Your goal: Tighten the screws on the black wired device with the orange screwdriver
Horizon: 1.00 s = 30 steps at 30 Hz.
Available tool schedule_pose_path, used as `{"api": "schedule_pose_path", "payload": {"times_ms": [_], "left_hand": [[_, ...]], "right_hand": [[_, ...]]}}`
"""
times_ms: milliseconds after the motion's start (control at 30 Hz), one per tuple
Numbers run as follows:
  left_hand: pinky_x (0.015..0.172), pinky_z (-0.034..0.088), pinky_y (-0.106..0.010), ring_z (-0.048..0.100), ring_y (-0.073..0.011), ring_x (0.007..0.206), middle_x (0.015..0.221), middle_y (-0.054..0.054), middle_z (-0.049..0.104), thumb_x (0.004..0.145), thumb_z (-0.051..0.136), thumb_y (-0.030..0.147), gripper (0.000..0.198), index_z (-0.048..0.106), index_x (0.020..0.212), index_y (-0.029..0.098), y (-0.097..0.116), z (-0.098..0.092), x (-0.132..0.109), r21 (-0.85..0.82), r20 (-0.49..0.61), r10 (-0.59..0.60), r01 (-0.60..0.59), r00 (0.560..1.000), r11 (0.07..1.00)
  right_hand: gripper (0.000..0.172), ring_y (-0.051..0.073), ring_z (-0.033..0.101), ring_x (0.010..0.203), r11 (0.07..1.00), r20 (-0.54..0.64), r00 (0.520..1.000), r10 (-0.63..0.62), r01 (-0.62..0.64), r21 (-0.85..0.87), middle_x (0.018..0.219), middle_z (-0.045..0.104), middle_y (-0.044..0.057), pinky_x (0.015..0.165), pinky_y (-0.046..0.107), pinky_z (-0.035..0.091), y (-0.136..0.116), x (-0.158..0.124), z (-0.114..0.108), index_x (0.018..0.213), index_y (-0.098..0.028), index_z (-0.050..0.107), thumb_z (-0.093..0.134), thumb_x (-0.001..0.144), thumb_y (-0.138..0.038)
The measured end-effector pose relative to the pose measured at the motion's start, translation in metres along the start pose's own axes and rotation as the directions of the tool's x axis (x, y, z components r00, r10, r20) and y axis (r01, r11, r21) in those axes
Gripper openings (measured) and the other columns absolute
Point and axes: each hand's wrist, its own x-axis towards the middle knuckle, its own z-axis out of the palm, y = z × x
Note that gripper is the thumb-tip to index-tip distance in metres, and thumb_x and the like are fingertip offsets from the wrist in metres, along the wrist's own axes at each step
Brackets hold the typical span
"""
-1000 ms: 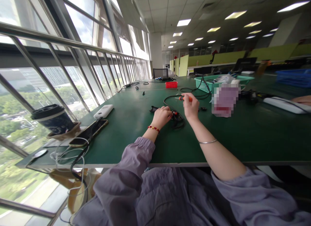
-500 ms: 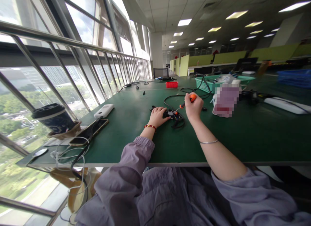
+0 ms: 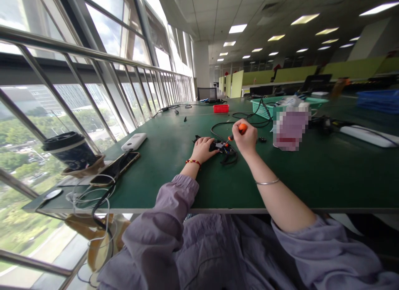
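A small black electronic device point(image 3: 220, 145) lies on the green table, with a silvery inner part and some wires showing. My left hand point(image 3: 204, 150) rests over its left side, fingers and thumb gripping it against the table. In my right hand point(image 3: 245, 137) is a screwdriver point(image 3: 231, 137) with an orange and black handle, wrapped by the fingers. Its thin shaft slants down to the left, and the tip is at the device; whether it sits in a screw is too small to tell. A black cable point(image 3: 230, 158) curls beside the device.
A small dark piece point(image 3: 262, 139) lies right of my right hand. Farther off are a red tray point(image 3: 221, 109), a green basket point(image 3: 262, 109) and a pink packet point(image 3: 289, 130). At left stand a white power bank point(image 3: 134, 141), a phone point(image 3: 115, 169) and a coffee cup point(image 3: 71, 152).
My right hand has shifted slightly left and turned, so the screwdriver stands steeper over the device. My left hand keeps its grip in the same place.
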Motion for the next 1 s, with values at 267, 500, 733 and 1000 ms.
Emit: {"api": "schedule_pose_path", "payload": {"times_ms": [267, 500, 733, 1000], "left_hand": [[0.108, 0.028, -0.039, 0.037, -0.0253, 0.127, 0.135, -0.006, 0.049, 0.08, 0.06, 0.047, 0.054, 0.049, 0.129, 0.025, 0.0012, -0.0009, -0.0006, -0.005, 0.0, -0.002, 0.002, 1.0, 1.0], [0.108, 0.028, -0.039, 0.036, -0.0253, 0.128, 0.136, -0.006, 0.048, 0.08, 0.061, 0.047, 0.055, 0.049, 0.129, 0.025, 0.0007, -0.0008, -0.0005, -0.001, 0.007, -0.007, 0.007, 1.0, 1.0], [0.109, 0.024, -0.04, 0.036, -0.0266, 0.127, 0.136, -0.006, 0.048, 0.076, 0.061, 0.057, 0.065, 0.049, 0.129, 0.023, 0.0014, -0.0004, -0.0014, 0.009, -0.008, 0.003, -0.003, 1.0, 1.0], [0.108, 0.024, -0.041, 0.037, -0.026, 0.127, 0.135, -0.007, 0.05, 0.081, 0.055, 0.055, 0.055, 0.051, 0.126, 0.024, 0.007, -0.0001, -0.0012, 0.025, -0.016, -0.036, 0.036, 0.999, 0.999]], "right_hand": [[0.029, 0.018, 0.058, 0.071, 0.998, -0.019, 0.999, 0.044, -0.045, -0.044, 0.068, 0.059, 0.001, 0.062, 0.026, 0.039, -0.0014, 0.0009, 0.0003, 0.089, -0.022, 0.056, 0.052, 0.077, -0.048], [0.021, 0.017, 0.058, 0.072, 1.0, 0.045, 0.999, -0.02, 0.021, -0.01, 0.08, 0.062, 0.003, 0.068, 0.027, 0.042, -0.0039, -0.0002, 0.0008, 0.094, -0.021, 0.057, 0.05, 0.078, -0.033], [0.034, 0.016, 0.057, 0.068, 0.998, 0.038, 0.998, -0.055, 0.056, -0.039, 0.078, 0.062, 0.002, 0.063, 0.026, 0.041, -0.0026, -0.0015, 0.0022, 0.103, -0.02, 0.054, 0.052, 0.077, -0.042], [0.018, 0.017, 0.058, 0.07, 0.992, 0.064, 0.991, -0.114, 0.11, 0.057, 0.074, 0.061, 0.001, 0.069, 0.026, 0.043, -0.0023, -0.0019, 0.0017, 0.087, -0.021, 0.059, 0.049, 0.076, -0.031]]}}
